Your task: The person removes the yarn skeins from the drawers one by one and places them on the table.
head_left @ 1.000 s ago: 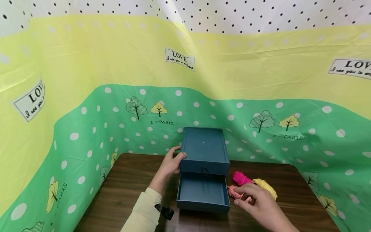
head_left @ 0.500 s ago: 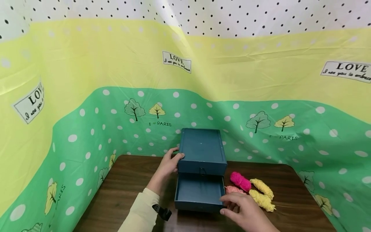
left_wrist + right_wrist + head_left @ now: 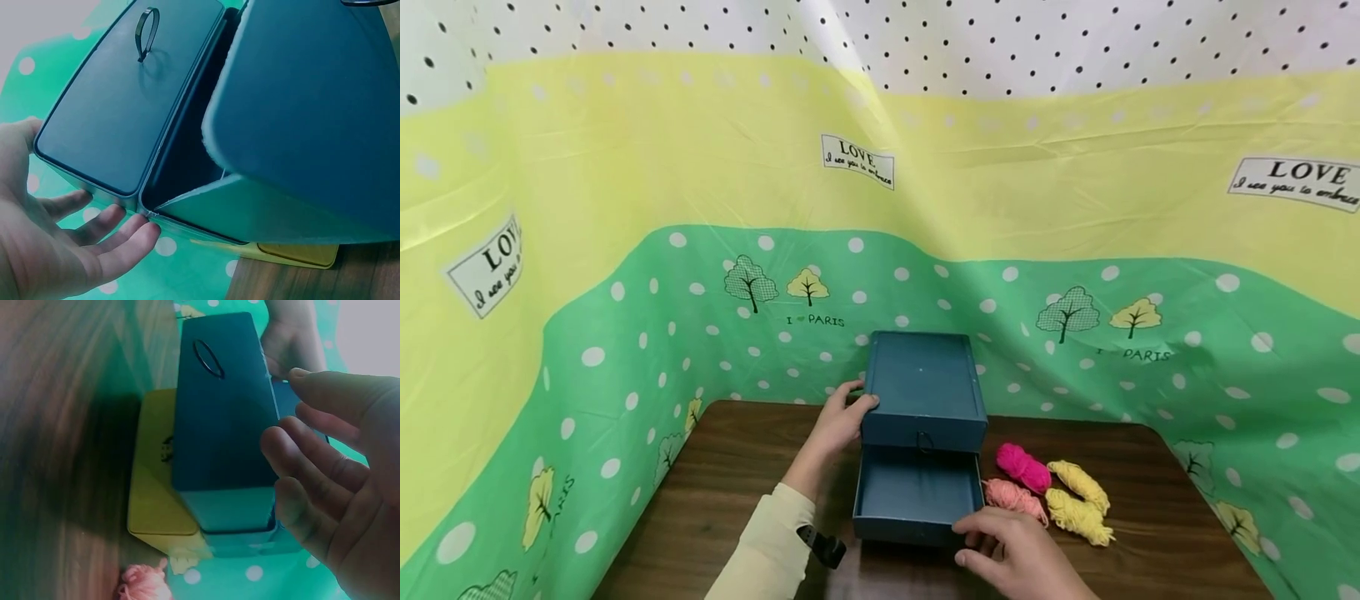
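Observation:
A dark blue drawer box [image 3: 925, 375] stands near the back of the table, its lower drawer [image 3: 917, 496] pulled out and bare inside. My left hand [image 3: 841, 417] rests on the box's left side, thumb over the top edge. In the left wrist view its fingers [image 3: 122, 234] lie fairly straight along the side. My right hand [image 3: 1018, 554] is at the drawer's front right corner, fingers loosely bent and holding nothing. Whether the fingertips touch the drawer front is hard to tell. Right of the box lie a coral yarn skein [image 3: 1015, 497], a magenta skein [image 3: 1022, 467] and two yellow skeins [image 3: 1078, 515].
Below the blue drawers a yellow drawer unit [image 3: 156, 469] shows in the wrist views. A thin black loop handle [image 3: 924, 442] hangs on the upper drawer. The dark wooden table [image 3: 700, 500] is enclosed by a printed green and yellow curtain [image 3: 745, 183].
My right hand has moved left from over the coral skein to the drawer's front right corner. The skeins are now in fuller view. The left hand stays on the box.

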A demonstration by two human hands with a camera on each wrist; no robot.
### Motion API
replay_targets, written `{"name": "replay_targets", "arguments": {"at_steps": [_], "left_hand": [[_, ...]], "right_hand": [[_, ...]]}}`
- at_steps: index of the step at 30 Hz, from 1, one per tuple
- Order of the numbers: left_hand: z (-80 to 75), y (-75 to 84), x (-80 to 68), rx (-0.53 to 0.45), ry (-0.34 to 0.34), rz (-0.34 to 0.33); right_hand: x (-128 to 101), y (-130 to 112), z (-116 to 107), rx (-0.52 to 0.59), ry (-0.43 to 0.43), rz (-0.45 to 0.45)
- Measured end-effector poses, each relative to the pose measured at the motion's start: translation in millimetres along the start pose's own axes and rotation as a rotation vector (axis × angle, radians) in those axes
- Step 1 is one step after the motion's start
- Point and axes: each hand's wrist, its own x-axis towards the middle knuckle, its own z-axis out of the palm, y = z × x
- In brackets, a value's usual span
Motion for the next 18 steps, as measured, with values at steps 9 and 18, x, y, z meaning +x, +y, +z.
{"name": "replay_targets", "arguments": {"at_steps": [9, 18], "left_hand": [[-1.9, 0.1, 1.5, 0.013, 0.006, 0.012], [-4.6, 1.5, 3.2, 0.003, -0.013, 0.016]], "right_hand": [[4.8, 3.1, 13.8, 0.05, -0.122, 0.074], [9.7, 8.2, 27.7, 0.154, -0.206, 0.11]]}}
